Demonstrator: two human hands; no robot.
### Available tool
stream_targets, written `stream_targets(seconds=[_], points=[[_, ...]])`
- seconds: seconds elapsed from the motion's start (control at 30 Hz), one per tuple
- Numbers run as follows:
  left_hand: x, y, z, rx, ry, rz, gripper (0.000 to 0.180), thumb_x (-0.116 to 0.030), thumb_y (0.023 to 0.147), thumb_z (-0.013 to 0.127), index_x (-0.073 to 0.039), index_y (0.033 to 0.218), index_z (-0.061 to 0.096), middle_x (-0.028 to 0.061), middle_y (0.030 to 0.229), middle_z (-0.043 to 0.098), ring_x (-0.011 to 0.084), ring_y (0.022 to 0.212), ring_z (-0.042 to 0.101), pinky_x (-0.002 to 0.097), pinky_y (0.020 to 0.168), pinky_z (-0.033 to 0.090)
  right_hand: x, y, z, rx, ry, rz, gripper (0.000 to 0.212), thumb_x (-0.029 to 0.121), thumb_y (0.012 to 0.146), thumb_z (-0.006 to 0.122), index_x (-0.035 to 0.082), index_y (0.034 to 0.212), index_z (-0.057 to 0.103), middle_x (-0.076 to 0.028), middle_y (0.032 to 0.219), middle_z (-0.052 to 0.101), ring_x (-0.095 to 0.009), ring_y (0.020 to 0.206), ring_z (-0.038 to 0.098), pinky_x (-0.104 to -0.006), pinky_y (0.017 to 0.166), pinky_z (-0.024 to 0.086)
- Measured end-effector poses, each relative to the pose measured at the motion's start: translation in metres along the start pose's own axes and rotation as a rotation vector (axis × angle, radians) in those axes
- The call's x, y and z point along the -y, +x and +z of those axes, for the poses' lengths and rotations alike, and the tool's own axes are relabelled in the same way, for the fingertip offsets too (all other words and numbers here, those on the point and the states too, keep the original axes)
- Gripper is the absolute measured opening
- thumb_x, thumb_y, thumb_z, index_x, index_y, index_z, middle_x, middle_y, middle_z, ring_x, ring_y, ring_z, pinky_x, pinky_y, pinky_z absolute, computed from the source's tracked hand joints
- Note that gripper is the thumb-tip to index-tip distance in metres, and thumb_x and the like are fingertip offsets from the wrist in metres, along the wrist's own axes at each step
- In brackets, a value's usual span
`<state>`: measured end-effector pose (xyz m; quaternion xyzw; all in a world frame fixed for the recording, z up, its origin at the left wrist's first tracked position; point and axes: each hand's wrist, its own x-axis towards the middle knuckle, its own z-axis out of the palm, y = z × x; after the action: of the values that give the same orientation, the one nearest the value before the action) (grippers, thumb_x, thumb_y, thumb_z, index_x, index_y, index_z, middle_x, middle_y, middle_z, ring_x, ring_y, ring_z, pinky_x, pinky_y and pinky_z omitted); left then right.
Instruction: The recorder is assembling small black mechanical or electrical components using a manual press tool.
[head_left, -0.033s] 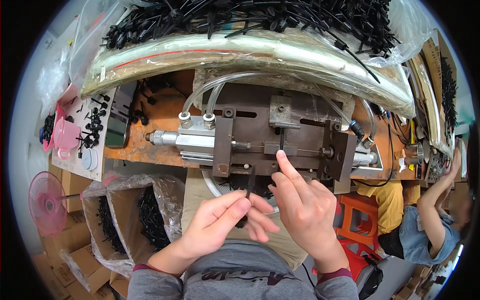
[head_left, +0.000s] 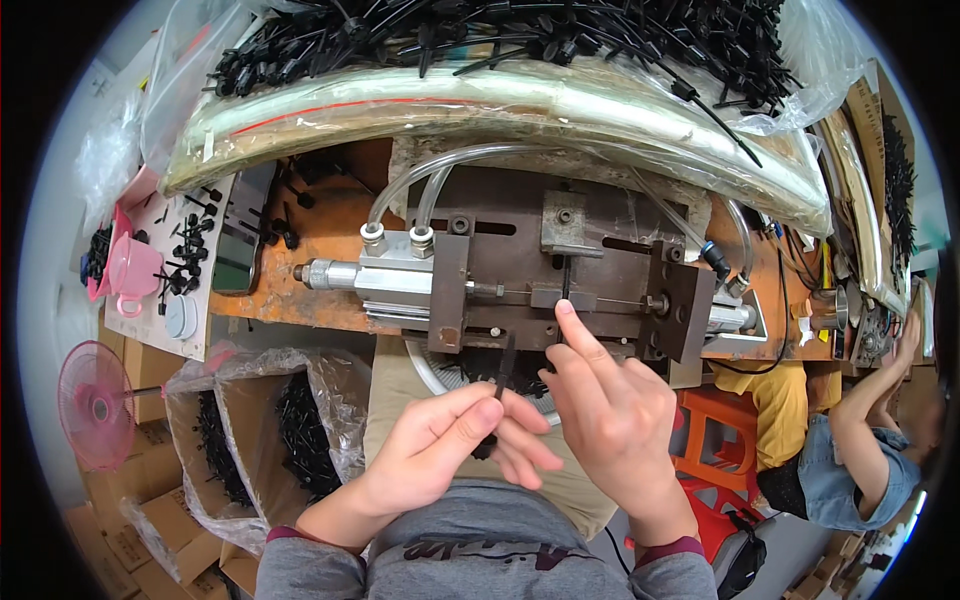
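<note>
My left hand [head_left: 433, 447] pinches a narrow black plastic piece [head_left: 507, 362] between thumb and forefinger, its end pointing up toward the machine. My right hand [head_left: 618, 412] has its index finger stretched along a thin black plastic rod [head_left: 567, 272], the tip against it at the small metal block [head_left: 547, 297]. The other fingers are curled around the rod's lower end, which they mostly hide. The dark metal machine [head_left: 500, 262] carries a silver air cylinder [head_left: 393, 283] on the left and another [head_left: 731, 318] on the right.
A plastic-covered ledge [head_left: 500, 112] heaped with black parts [head_left: 420, 40] lies behind the machine. At left are a pink cup [head_left: 133, 268], a phone [head_left: 240, 245], a pink fan [head_left: 97, 405] and lined boxes [head_left: 215, 400]. An orange stool [head_left: 715, 435] and a person [head_left: 850, 440] are at right.
</note>
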<state>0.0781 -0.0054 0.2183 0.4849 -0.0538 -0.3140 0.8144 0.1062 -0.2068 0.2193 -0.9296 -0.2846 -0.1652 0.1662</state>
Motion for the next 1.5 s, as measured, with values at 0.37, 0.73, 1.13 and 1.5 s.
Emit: stream_targets(seconds=[0.37,0.73,1.13,1.5], points=[[0.011,-0.001,-0.005,0.239,-0.244,-0.04,0.042,-0.026,0.11,0.029,0.008,0.124,0.048,0.0268,0.117,0.066,0.0335,0.093,0.071,0.0385,0.083,0.057,0.011,0.01,-0.011,0.109,1.494,0.687,0.017,0.008,0.097,0.062,0.0,0.109,0.07,-0.005,0.089,0.069,-0.004,0.063,0.055,-0.0189,0.052,0.043],[0.013,-0.002,-0.002,0.179,-0.182,-0.011,0.04,-0.023,0.109,0.034,0.009,0.123,0.054,0.0242,0.115,0.068,0.0294,0.09,0.072,0.0345,0.082,0.057,0.009,0.007,-0.003,0.068,1.57,0.633,0.013,0.006,0.097,0.061,-0.001,0.101,0.072,-0.005,0.087,0.07,-0.003,0.061,0.055,-0.0182,0.051,0.042],[-0.131,0.005,-0.04,-0.758,0.763,1.315,0.016,-0.008,0.101,0.053,0.005,0.107,0.061,0.0134,0.098,0.069,0.0187,0.093,0.066,0.0302,0.084,0.052,0.014,-0.016,-0.002,-0.224,1.366,0.592,0.019,0.003,0.096,0.056,-0.007,0.112,0.06,-0.015,0.093,0.07,-0.009,0.06,0.057,-0.0207,0.057,0.047],[-0.255,0.034,-0.084,-1.345,1.868,1.539,0.039,-0.009,0.09,0.064,0.0,0.127,0.058,0.0186,0.11,0.07,0.0265,0.103,0.067,0.0393,0.092,0.051,0.018,-0.035,-0.005,-0.327,1.243,0.563,0.02,0.002,0.095,0.057,-0.006,0.113,0.057,-0.016,0.091,0.069,-0.009,0.063,0.058,-0.0198,0.057,0.047]])
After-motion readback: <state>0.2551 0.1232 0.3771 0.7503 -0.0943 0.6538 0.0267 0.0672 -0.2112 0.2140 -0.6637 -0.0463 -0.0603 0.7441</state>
